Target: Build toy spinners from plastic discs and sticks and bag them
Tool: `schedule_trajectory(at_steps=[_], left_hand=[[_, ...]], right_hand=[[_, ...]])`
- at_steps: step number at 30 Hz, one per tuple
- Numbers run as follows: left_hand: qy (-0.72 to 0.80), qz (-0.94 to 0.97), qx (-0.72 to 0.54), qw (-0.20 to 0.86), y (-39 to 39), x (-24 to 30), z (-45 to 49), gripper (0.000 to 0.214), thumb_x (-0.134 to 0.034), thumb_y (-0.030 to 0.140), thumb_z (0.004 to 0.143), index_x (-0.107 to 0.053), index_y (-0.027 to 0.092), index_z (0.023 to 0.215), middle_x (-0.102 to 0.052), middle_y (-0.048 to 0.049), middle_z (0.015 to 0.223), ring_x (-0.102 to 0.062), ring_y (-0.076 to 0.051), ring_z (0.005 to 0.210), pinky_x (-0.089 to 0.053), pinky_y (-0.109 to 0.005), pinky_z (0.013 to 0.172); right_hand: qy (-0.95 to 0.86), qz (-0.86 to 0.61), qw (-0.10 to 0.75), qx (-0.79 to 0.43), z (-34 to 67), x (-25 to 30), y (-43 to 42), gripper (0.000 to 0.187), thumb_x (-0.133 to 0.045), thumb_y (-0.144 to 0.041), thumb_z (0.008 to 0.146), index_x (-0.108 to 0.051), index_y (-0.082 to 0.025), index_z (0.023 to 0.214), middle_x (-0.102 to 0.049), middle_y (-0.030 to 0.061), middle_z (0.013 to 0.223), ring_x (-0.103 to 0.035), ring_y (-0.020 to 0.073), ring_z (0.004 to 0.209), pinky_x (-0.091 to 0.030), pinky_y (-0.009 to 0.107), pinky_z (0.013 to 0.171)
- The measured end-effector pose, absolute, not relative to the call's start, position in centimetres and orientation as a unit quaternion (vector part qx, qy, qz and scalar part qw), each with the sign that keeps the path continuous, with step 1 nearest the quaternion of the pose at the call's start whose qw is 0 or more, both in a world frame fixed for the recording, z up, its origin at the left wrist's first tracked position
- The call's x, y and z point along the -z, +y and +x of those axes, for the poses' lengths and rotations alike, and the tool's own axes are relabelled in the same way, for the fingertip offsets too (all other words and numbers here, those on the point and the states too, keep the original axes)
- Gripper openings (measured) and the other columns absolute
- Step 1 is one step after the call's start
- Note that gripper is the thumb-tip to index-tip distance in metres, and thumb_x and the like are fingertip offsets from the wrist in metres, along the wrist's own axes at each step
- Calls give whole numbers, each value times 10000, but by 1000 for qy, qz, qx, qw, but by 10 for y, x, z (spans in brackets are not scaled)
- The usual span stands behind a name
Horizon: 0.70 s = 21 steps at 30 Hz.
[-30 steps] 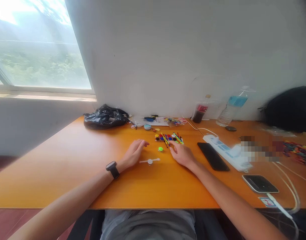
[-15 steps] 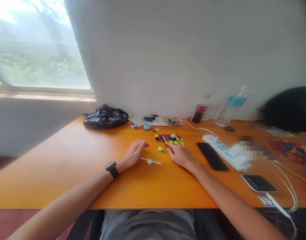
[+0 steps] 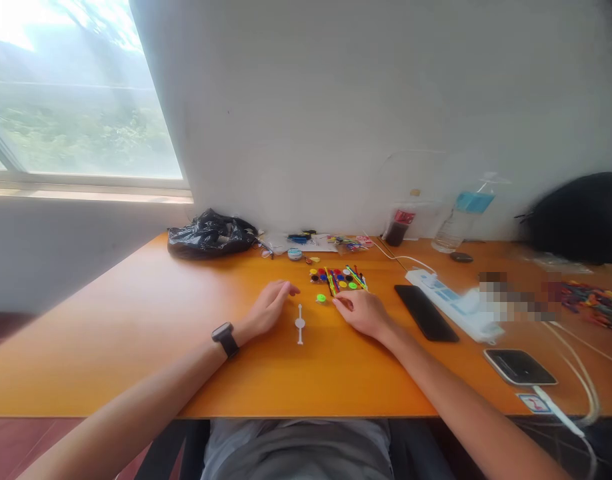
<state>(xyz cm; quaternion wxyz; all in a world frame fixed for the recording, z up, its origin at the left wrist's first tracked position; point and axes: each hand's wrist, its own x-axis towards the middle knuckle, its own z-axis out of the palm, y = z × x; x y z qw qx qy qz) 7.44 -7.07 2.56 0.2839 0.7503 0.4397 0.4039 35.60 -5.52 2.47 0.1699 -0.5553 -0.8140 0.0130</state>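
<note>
A white two-armed piece with a round middle (image 3: 300, 323) lies on the table between my hands, its arms pointing toward and away from me. To its left rests my left hand (image 3: 272, 303), thumb and fingers loosely stretched out and holding nothing. On the right, my right hand (image 3: 363, 312) has its fingers curled and thumb and index tips close together; whether anything small is between them is hidden. Just left of those fingertips sits a bright green round piece (image 3: 321, 299). Behind them lie coloured discs (image 3: 343, 285) and thin coloured sticks (image 3: 357, 277).
A black phone (image 3: 426, 313) and white power strip (image 3: 449, 300) lie right of my right hand. Farther right are a white-edged device (image 3: 520, 367) with a cable and coloured pieces (image 3: 593, 303). A black plastic bag (image 3: 211, 235) and bottles (image 3: 397, 228) stand by the wall.
The white two-armed piece has turned from lying crosswise to pointing away from me. My right hand has drawn slightly back from the sticks, its fingers more curled. My left hand stays put.
</note>
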Motion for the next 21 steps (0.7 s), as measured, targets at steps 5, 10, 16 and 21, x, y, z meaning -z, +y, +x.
schedule_trajectory(at_steps=[5, 10, 16, 21], left_hand=[[436, 749, -408, 287, -70, -24, 75, 551, -289, 547, 1086, -713, 201, 1018, -711, -90, 1089, -648, -258, 1093, -507, -399, 1034], [431, 760, -399, 277, -69, -26, 74, 519, -299, 514, 1097, -706, 201, 1026, -701, -87, 1074, -635, -255, 1084, -468, -418, 1056], [385, 807, -356, 274, -74, -29, 76, 379, -546, 534, 1011, -718, 212, 1115, -701, -95, 1076, -639, -248, 1011, -519, -374, 922], [322, 860, -310, 246, -78, -31, 77, 296, -697, 483, 911, -756, 226, 1043, -722, -92, 1036, -646, -246, 958, -511, -389, 929]], right_hand=[[-793, -579, 190, -15, 359, -23, -51, 288, -532, -403, 1007, -780, -265, 1055, -724, 15, 726, -650, 196, 668, -340, 283, 610], [-806, -566, 172, -23, 363, -19, -47, 260, -546, -328, 997, -766, -277, 1124, -774, 19, 867, -688, 199, 760, -354, 280, 636], [-809, -564, 167, -25, 365, -19, -46, 186, -562, -278, 986, -746, -256, 1000, -743, 11, 817, -662, 189, 725, -326, 283, 620], [-805, -565, 177, -32, 364, -21, -47, 156, -559, -266, 969, -712, -240, 951, -706, 9, 765, -626, 183, 673, -304, 283, 600]])
